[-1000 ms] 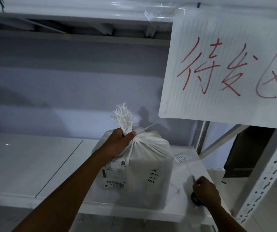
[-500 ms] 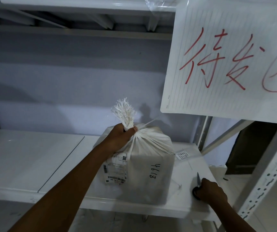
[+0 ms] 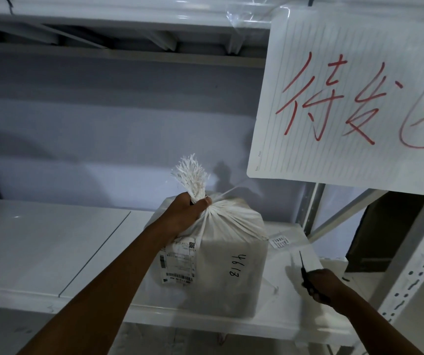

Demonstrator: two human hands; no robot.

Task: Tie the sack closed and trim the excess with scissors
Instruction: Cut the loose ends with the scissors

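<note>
A white woven sack (image 3: 227, 262) stands on the white shelf (image 3: 52, 252), with a shipping label and the handwritten number 4613 on its front. My left hand (image 3: 186, 213) grips its gathered neck, and the frayed top (image 3: 191, 175) fans out above my fist. A thin white tie tail (image 3: 229, 192) sticks out to the right of the neck. My right hand (image 3: 321, 283) is low at the right, just off the shelf edge, holding black-handled scissors (image 3: 304, 271) with the blade pointing up. The scissors are well apart from the sack.
A large lined paper sign (image 3: 354, 98) with red handwriting hangs from the upper shelf, right above the sack. A perforated white rack post (image 3: 410, 267) rises at the right. A small label (image 3: 278, 243) lies on the shelf behind the sack.
My right hand has lifted the scissors off the shelf surface and raised them slightly, blade upward. My left hand has kept its grip on the sack neck.
</note>
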